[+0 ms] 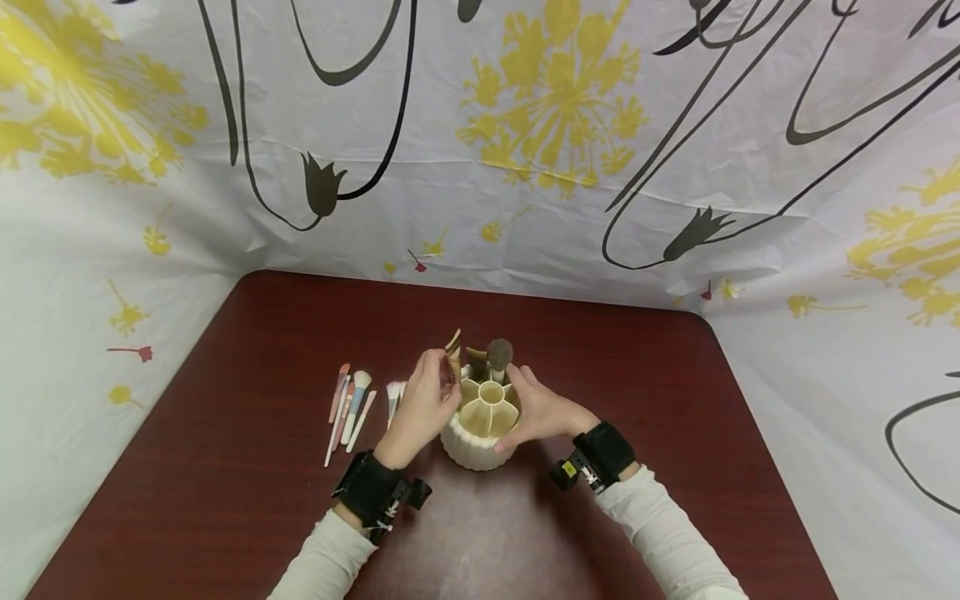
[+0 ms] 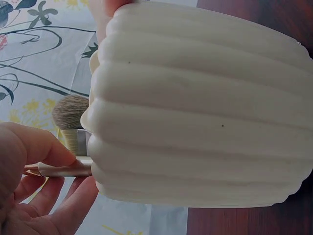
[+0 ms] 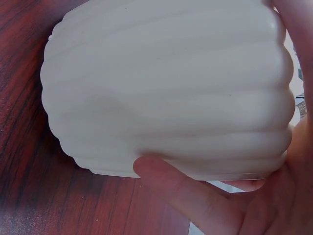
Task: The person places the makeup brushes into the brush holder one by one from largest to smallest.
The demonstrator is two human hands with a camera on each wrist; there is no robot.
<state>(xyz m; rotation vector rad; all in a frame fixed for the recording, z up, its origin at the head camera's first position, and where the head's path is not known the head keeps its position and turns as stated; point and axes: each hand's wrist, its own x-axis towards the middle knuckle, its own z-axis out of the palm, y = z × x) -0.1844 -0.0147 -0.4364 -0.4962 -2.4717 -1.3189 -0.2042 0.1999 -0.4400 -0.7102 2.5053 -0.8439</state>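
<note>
"What is closest to me?"

"The cream holder (image 1: 470,450), upright on the counter (image 1: 480,533). Your right hand (image 1: 543,408) spans its right side, thumb on the near wall, steadying it. The ribbed wall looks stiff and smooth, perhaps a little slippery, so your best hold is probably low across the ribs."

"And my left?"

"Your left hand (image 1: 423,404) pinches a slim brush (image 2: 63,170) between thumb and fingers at the holder's left rim. You can't tell how deep its lower end sits. It should be light, with a rigid shaft; hold it there and spare the bristles, which likely bend easily."

"What lies beside that?"

"To your left, loose brushes (image 1: 355,408) lie in a bunch, and a pale brush (image 1: 393,396) lies partly hidden by your left hand."

"Inside the holder?"

"You look down on petal-shaped compartments (image 1: 490,423) around a round middle one. Toward the far rim stands a big grey-brown brush (image 1: 499,354), bristles up, with others near it. Beyond hangs a patterned cloth (image 1: 555,92)."
</note>
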